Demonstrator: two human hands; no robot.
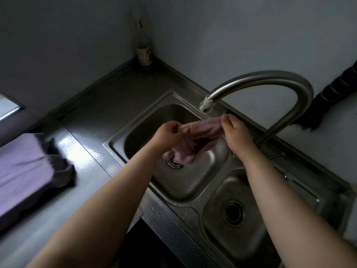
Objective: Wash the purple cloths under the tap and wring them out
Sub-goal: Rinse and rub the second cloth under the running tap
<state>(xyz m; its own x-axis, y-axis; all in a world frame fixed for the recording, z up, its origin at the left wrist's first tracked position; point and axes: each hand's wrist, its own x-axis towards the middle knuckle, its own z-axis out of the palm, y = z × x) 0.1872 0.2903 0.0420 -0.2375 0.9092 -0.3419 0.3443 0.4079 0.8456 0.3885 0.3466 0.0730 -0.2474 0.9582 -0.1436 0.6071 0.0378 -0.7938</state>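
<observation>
At centre frame we see both bare forearms reaching in from the lower edge toward a steel double sink (116, 146), whose larger basin lies mid-frame and whose smaller basin sits at lower right. The left hand (170, 134) is curled closed, its fingers pinching the left edge of a purple cloth (201, 140); the right hand (234, 128) is likewise closed, thumb and fingertips gripping the cloth's right edge. Between the two hands the cloth is stretched out just below the outlet of the tap (270, 80), a curved metal spout arching in from the right of the frame; we cannot tell whether water is running. The lower part of the cloth hangs down in folds into the larger basin, above the drain (174, 164), and we cannot tell whether it touches the basin floor. At the left edge of the frame, more purple cloths (29, 171) lie in a flat pile on the textured steel counter (92, 117), well apart from the sink. In the upper centre, a bottle (144, 49) stands upright in the corner where the two walls meet. At the right edge, a dark brush (332, 97) leans against the wall behind the tap.
</observation>
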